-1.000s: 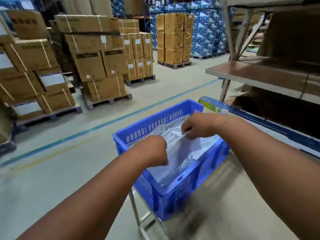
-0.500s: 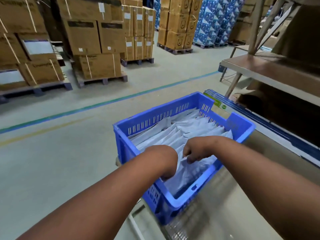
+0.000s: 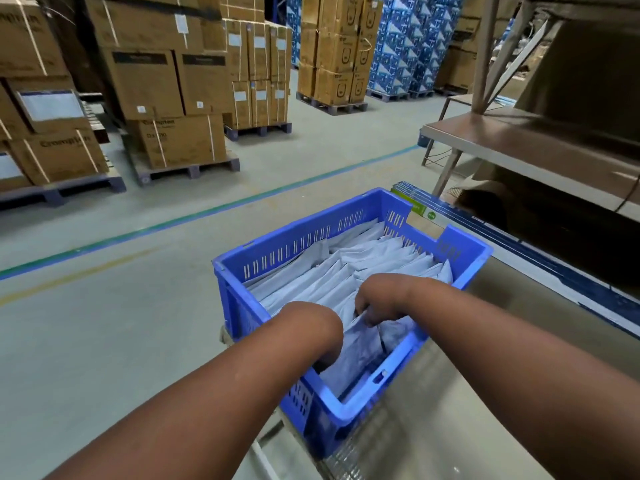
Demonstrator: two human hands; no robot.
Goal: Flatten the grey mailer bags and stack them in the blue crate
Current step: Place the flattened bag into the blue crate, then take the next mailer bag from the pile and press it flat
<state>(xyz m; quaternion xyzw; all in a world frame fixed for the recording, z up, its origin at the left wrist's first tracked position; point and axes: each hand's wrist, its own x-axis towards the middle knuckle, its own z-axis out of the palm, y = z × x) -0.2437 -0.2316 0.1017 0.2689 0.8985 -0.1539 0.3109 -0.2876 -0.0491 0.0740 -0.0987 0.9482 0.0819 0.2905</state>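
The crate (image 3: 242, 289) sits on the table edge, mailers (image 3: 363, 268) filed inside. The right hand (image 3: 379, 301) pinches the nearest bag (image 3: 360, 351); the left hand (image 3: 320, 327) dips in, fingers hidden. Best press it flat before letting go.

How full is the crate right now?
Partly full. Grey mailer bags lie overlapping across the crate, below its rim, slotted walls showing above them. Depth underneath: cannot tell.
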